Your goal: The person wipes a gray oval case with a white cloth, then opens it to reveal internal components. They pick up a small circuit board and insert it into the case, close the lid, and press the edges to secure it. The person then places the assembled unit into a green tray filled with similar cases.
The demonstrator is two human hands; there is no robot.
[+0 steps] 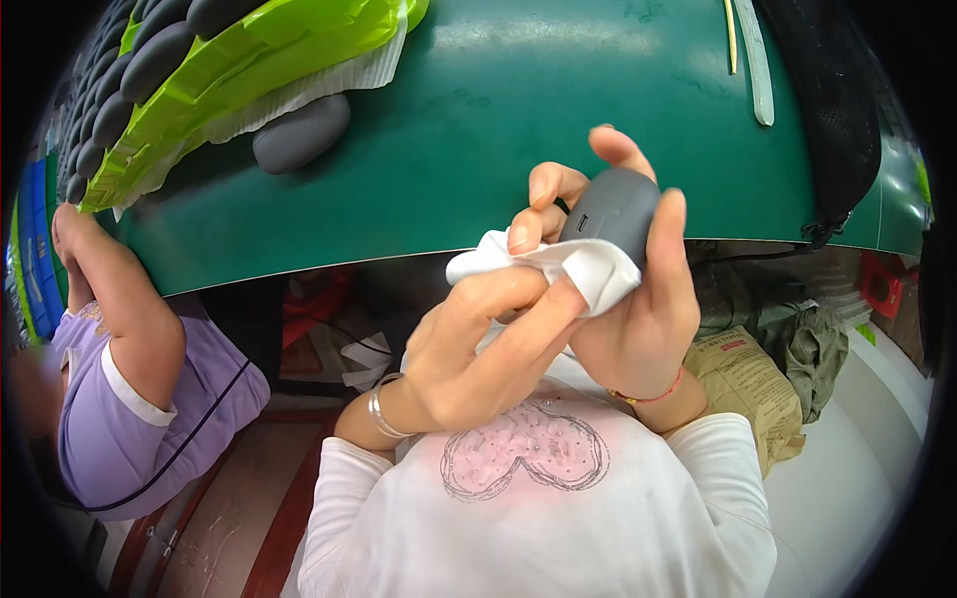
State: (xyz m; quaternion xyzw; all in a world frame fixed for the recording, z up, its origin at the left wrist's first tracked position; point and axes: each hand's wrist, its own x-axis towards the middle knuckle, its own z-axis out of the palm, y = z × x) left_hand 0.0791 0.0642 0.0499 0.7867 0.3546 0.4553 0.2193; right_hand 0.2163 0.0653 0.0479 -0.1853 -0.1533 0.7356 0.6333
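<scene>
Fingers of the right hand (pixel 638 309) wrap a small grey oval case (pixel 613 214), holding it up in front of the near edge of the green table (pixel 558 120), while the left hand (pixel 478 349) pinches a white cloth (pixel 588 267) against the case's lower end. At the table's far left lies a bright green tray (pixel 269 50) lined with rows of similar grey cases, one loose grey case (pixel 299 135) just beside it. A brown paper sack (pixel 748 384) with a small red-and-white label sits below right; another person's arm (pixel 125 299) in a lilac sleeve reaches up at left.
</scene>
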